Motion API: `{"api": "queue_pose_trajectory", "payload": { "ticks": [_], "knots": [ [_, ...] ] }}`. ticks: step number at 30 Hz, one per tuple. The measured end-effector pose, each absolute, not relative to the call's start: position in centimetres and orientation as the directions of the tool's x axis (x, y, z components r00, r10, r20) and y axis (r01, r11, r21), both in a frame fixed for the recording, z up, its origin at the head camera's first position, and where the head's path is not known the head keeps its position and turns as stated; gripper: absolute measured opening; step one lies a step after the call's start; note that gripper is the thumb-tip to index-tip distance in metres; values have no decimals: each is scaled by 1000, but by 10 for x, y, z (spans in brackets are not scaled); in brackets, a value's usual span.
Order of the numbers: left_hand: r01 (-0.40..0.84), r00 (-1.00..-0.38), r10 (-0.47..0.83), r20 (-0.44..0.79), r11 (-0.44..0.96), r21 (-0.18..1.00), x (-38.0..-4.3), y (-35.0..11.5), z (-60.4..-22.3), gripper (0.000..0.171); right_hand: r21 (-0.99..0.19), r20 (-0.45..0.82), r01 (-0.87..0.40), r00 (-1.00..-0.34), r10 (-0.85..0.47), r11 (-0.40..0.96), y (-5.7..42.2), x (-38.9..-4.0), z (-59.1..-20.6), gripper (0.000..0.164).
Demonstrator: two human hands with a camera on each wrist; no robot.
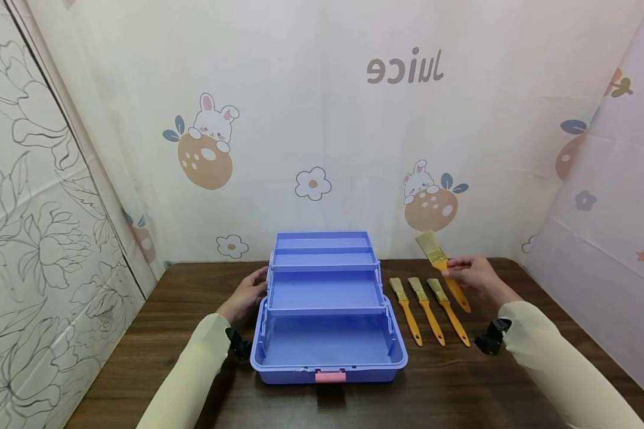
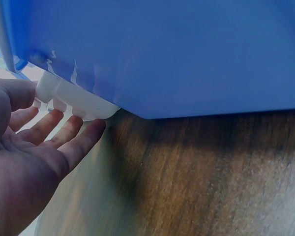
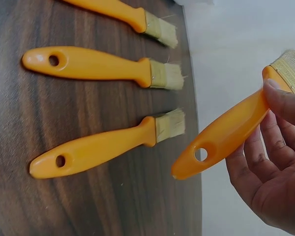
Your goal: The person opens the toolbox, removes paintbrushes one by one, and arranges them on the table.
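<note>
A blue plastic toolbox (image 1: pixel 330 374) stands on the table with its stepped trays raised and a pink latch at the front. My left hand (image 1: pixel 249 292) is at its back left side; in the left wrist view its fingers (image 2: pixel 83 140) reach out towards a whitish piece (image 2: pixel 78 101) below the blue wall, seemingly touching it. To the right, my right hand (image 1: pixel 473 274) pinches a paintbrush (image 3: pixel 231 130) by the upper part of its yellow handle. This paintbrush is off the table, bristles up and tilted left. Three similar paintbrushes (image 3: pixel 96 147) lie side by side beside the toolbox.
The dark wooden table (image 1: pixel 193 351) reaches back to a patterned curtain (image 1: pixel 311 131). Another curtain (image 1: pixel 37 208) hangs along the left side. Black wrist cameras (image 1: pixel 492 336) sit at both cuffs.
</note>
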State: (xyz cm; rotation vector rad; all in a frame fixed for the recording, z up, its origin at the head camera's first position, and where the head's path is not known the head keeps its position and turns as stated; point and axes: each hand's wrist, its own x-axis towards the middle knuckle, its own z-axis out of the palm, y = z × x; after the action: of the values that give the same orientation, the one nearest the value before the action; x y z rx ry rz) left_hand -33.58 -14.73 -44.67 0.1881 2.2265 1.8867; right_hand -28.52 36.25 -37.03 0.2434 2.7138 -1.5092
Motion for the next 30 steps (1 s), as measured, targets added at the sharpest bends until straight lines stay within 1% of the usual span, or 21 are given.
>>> {"api": "queue_pose_trajectory", "payload": {
  "ticks": [6,12,21,30],
  "knots": [
    [-46,-970,229,-84,168,985,-335,-147,-446,49,-847,-126,193,-978,166,496,369,-281,-375,44],
    [-53,-969,231,-90,161,985,-335,-147,-447,49,-847,-149,218,-973,176,486,379,-277,-380,46],
    [-50,-970,225,-88,173,984,-332,-146,-444,49,-838,-163,236,-969,187,492,391,-272,-387,51],
    [-37,-971,226,-73,160,986,-333,-145,-446,49,-828,-170,256,-962,212,499,402,-264,-393,51]
  ]
}}
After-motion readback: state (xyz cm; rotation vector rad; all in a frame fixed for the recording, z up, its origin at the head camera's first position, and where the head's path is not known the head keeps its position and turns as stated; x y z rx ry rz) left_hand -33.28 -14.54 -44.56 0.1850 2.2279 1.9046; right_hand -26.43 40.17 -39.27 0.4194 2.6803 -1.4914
